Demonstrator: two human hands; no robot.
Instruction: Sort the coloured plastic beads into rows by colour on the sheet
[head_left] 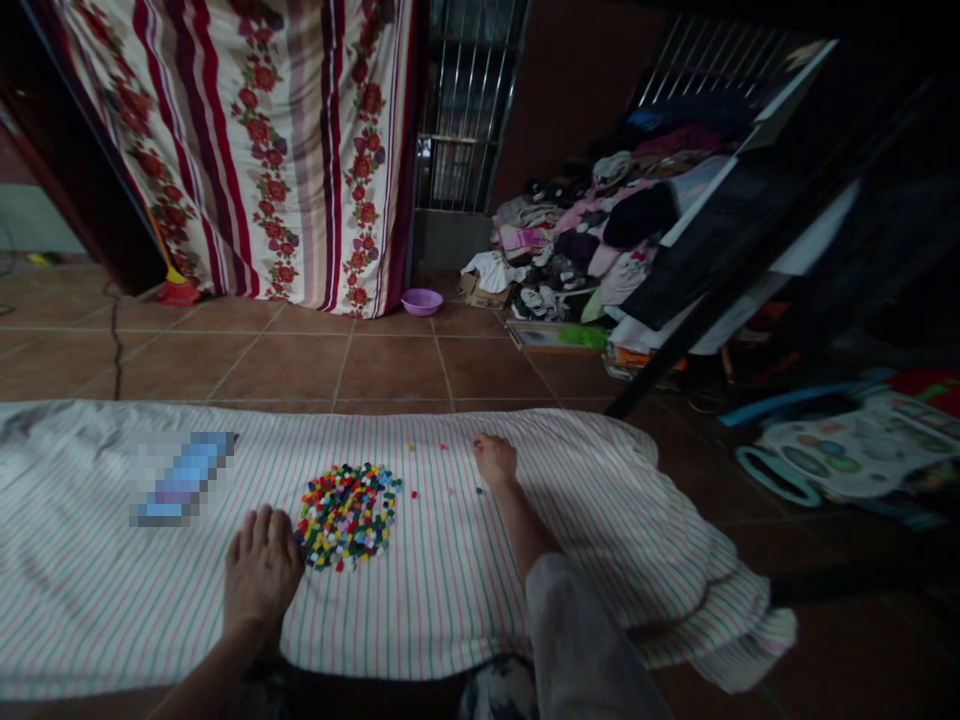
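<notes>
A round pile of small coloured cubes lies on a striped cloth. My left hand rests flat on the cloth at the pile's left edge, fingers stretched out and holding nothing. To the right of the pile, my right hand is low over the cloth with its fingers drawn together. Whatever it may hold is too small to make out. Several single pieces are scattered between the pile and that hand, among them a red cube, an orange one and a dark green one.
A blurred-out blue rectangular object lies on the cloth at the left. Beyond are a tiled floor, a purple basin, a red broom, a floral curtain and heaped clothes. A dark slanting bar stands at the right.
</notes>
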